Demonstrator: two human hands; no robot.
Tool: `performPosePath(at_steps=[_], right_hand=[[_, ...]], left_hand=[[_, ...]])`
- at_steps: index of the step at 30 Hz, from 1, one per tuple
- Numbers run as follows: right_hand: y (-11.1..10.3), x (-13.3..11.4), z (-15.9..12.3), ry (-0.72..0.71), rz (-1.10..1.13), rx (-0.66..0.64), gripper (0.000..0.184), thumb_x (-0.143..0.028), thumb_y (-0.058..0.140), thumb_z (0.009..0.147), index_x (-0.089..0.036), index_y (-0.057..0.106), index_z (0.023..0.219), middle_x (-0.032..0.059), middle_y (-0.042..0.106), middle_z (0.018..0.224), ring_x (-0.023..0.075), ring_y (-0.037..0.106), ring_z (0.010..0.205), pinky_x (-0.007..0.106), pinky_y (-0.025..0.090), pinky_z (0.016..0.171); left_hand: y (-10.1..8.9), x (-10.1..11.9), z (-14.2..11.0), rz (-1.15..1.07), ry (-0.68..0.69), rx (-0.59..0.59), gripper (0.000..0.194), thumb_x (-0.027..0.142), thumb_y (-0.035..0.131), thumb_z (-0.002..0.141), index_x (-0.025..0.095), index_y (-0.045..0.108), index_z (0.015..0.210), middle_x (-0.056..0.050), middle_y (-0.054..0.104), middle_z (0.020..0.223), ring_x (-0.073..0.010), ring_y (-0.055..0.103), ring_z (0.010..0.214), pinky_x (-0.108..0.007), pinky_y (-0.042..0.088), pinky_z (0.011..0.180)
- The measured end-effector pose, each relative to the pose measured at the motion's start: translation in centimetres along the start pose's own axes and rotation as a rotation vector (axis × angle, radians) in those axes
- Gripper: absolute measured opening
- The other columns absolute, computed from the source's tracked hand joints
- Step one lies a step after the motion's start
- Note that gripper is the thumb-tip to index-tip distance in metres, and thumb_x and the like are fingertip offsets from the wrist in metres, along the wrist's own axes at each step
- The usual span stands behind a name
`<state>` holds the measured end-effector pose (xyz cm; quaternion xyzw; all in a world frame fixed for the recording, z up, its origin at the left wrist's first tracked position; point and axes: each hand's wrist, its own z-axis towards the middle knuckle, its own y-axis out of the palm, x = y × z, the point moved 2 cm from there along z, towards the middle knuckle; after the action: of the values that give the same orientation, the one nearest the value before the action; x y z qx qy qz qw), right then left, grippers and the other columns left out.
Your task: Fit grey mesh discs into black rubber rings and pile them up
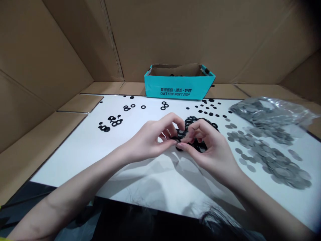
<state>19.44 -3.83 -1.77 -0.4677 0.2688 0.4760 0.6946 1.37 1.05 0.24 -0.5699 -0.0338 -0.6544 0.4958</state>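
"What did the hands have?"

"The left hand [147,139] and right hand [209,150] were pinching together, right over a heap of black rubber rings [192,123] (light, bendy things, best taken by the rim)."

"And the grey discs [272,157]?"

"Spread on the white sheet [75,157] to the right, near a clear plastic bag [265,112]. They looked thin, stiff and slick."

"Was anything actually held?"

"Something small, but the grip hid it. I couldn't tell ring from disc, and the teal cardboard box [179,87] showed little inside."

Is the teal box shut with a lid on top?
No, the teal box has an open top, and dark pieces show inside it.
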Motion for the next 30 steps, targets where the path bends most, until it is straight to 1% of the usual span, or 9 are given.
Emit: performPosePath(at_steps=[3,6,10,12,14,19,24,26,30], right_hand=[[-0.1,0.1,0.0,0.042,0.115,-0.025,0.028,-0.018,0.073,0.081,-0.026,0.046,0.081,-0.0068,0.053,0.069,0.0136,0.059,0.064,0.029,0.045,0.062],[-0.1,0.1,0.0,0.054,0.191,-0.018,0.031,-0.019,0.074,0.08,-0.026,0.043,0.08,-0.007,0.053,0.069,0.014,0.058,0.066,0.03,0.043,0.063],[0.0,0.0,-0.2,0.053,0.197,0.01,0.032,-0.018,0.074,0.079,-0.026,0.044,0.08,-0.0076,0.053,0.068,0.0137,0.057,0.064,0.03,0.042,0.063],[0.1,0.0,-0.2,0.032,0.149,-0.015,0.028,-0.016,0.073,0.079,-0.026,0.046,0.081,-0.0066,0.055,0.071,0.0139,0.058,0.066,0.031,0.044,0.064],[0.2,0.0,-0.2,0.003,0.084,-0.046,0.025,-0.014,0.072,0.08,-0.025,0.05,0.083,-0.0054,0.058,0.074,0.0143,0.059,0.068,0.031,0.046,0.067],[0.0,0.2,0.0,-0.003,0.028,-0.047,0.025,-0.016,0.074,0.08,-0.026,0.052,0.088,-0.0044,0.063,0.078,0.0168,0.067,0.075,0.033,0.05,0.071],[0.0,0.3,0.1,0.053,0.08,-0.027,0.025,-0.017,0.074,0.079,-0.026,0.051,0.085,-0.0055,0.059,0.073,0.0152,0.063,0.068,0.031,0.048,0.067],[0.0,0.1,0.0,0.068,0.134,-0.011,0.028,-0.019,0.075,0.078,-0.026,0.049,0.083,-0.0063,0.057,0.07,0.0148,0.061,0.067,0.031,0.047,0.065],[0.2,-0.3,-0.2,0.076,0.213,0.033,0.034,-0.019,0.076,0.076,-0.027,0.043,0.08,-0.0073,0.054,0.067,0.0142,0.059,0.065,0.031,0.045,0.064]], left_hand=[[0.1,0.1,0.0,-0.068,-0.052,0.03,0.026,0.013,0.063,0.088,0.023,0.048,0.105,0.002,0.061,0.089,-0.0108,0.066,0.079,-0.02,0.054,0.066],[-0.1,0.5,0.0,-0.094,-0.095,0.017,0.025,0.015,0.065,0.088,0.023,0.047,0.103,0.003,0.059,0.085,-0.01,0.064,0.075,-0.019,0.053,0.063],[-0.4,1.0,0.0,0.022,-0.073,-0.072,0.024,0.009,0.061,0.086,0.023,0.048,0.102,0.002,0.06,0.091,-0.0087,0.062,0.074,-0.02,0.053,0.067],[-0.3,1.1,0.0,0.1,-0.075,-0.134,0.027,0.007,0.059,0.086,0.024,0.05,0.105,0.003,0.062,0.089,-0.0097,0.062,0.075,-0.021,0.052,0.067],[-0.3,1.0,-0.1,0.139,-0.08,-0.161,0.031,0.007,0.059,0.085,0.025,0.052,0.11,0.004,0.064,0.088,-0.0107,0.063,0.076,-0.023,0.052,0.069],[-0.4,0.7,0.0,0.104,-0.079,-0.107,0.03,0.006,0.061,0.084,0.023,0.053,0.108,0.005,0.063,0.081,-0.01,0.063,0.073,-0.022,0.052,0.069],[-0.3,0.4,0.0,-0.011,-0.044,-0.018,0.023,0.01,0.062,0.088,0.022,0.052,0.105,0.002,0.063,0.091,-0.0102,0.065,0.08,-0.021,0.054,0.071],[-0.2,0.5,0.0,-0.027,-0.046,-0.016,0.022,0.011,0.061,0.089,0.023,0.051,0.105,0.001,0.063,0.095,-0.0103,0.065,0.082,-0.021,0.054,0.07],[-0.3,1.0,-0.1,0.021,-0.044,-0.073,0.022,0.008,0.058,0.088,0.023,0.05,0.103,0.001,0.062,0.096,-0.0108,0.064,0.081,-0.022,0.052,0.068]])
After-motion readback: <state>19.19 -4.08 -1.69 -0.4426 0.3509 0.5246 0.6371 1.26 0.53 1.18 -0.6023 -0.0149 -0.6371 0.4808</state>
